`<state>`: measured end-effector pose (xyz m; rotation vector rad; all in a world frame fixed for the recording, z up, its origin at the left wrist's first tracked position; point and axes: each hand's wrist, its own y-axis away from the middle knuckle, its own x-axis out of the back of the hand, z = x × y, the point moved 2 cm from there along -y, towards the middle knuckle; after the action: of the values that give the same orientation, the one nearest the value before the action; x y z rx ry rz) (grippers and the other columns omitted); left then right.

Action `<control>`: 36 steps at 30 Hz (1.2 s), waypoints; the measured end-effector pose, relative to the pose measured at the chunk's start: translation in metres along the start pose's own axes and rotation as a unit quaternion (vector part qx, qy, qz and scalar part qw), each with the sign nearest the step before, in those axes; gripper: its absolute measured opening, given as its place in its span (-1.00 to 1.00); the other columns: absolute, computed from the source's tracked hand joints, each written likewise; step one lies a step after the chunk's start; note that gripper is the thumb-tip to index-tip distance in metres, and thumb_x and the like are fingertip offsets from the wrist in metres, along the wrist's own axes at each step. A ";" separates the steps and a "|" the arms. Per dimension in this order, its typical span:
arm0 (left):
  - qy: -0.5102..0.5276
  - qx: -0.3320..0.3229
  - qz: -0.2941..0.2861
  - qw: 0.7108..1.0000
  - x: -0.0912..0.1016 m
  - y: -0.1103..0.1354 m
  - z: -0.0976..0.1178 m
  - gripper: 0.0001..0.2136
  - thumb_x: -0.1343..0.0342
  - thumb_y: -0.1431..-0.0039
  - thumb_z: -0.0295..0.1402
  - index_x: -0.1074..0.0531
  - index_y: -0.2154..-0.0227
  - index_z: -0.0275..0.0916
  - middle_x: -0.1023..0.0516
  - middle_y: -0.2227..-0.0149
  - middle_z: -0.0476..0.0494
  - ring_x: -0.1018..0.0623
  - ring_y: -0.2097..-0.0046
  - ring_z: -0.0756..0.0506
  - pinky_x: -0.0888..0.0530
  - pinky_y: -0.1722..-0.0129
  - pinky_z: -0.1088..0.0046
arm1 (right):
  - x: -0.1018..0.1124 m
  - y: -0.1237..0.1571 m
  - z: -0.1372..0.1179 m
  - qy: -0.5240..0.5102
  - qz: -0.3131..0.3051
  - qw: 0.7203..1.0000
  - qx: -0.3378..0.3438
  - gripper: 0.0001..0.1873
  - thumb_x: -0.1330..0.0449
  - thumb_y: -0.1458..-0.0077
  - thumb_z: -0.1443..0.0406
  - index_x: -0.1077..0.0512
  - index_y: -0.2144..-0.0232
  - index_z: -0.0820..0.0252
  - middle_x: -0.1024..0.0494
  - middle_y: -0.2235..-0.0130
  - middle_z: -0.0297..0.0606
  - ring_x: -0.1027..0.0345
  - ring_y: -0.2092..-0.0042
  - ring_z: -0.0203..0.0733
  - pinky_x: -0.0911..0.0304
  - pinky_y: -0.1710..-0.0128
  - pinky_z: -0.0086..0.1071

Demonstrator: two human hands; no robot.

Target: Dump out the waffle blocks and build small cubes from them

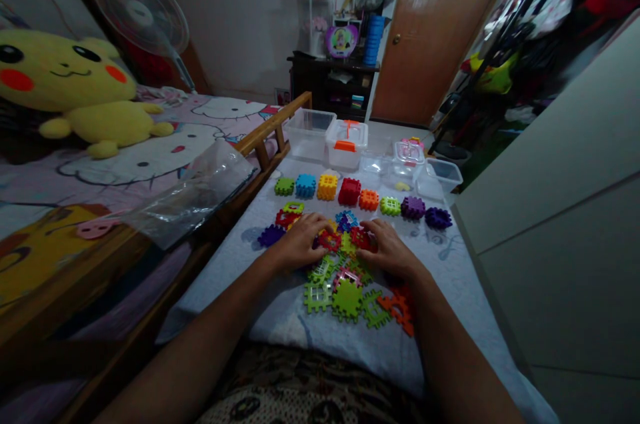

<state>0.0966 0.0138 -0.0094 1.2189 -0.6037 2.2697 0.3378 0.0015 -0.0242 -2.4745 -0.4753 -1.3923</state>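
Over a loose pile of toothed plastic building tiles, my left hand [299, 242] curls its thumb and fingers around a red tile [330, 241]. Facing it, my right hand [389, 245] is closed on another red tile [361, 237]. Between the hands lie a light-green tile [347, 244] and a blue tile [346, 220]. Nearer to me are a solid green tile [347, 299], a pale green window tile [318, 297] and an orange tile [399, 309]. A dark-blue tile [271, 235] sits left of my left hand. My fingers partly hide several tiles.
Beyond the pile runs a row of coloured block stacks, among them a red one [349, 191] and a purple one [413, 208]. Behind them stand clear plastic boxes, one with an orange-handled lid [346, 144]. A wooden rail [270, 127] borders the cloth-covered surface [250, 264] at left.
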 end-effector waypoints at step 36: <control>0.131 0.089 0.048 0.986 -0.018 -0.047 0.022 -0.83 -0.12 -0.07 -0.44 -0.53 0.26 -0.24 -0.63 0.26 -0.09 -0.58 0.20 -0.11 -0.45 0.13 0.37 | 0.006 -0.002 0.005 -0.078 0.181 0.980 0.039 -0.45 -0.20 0.03 0.33 -0.33 -0.07 0.15 -0.33 -0.05 -0.09 -0.21 -0.12 0.03 -0.16 -0.18 -0.05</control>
<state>0.1477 0.0335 -0.0063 0.9638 -0.3745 2.5552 0.3437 0.0062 -0.0209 -2.4590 -0.0957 -1.0229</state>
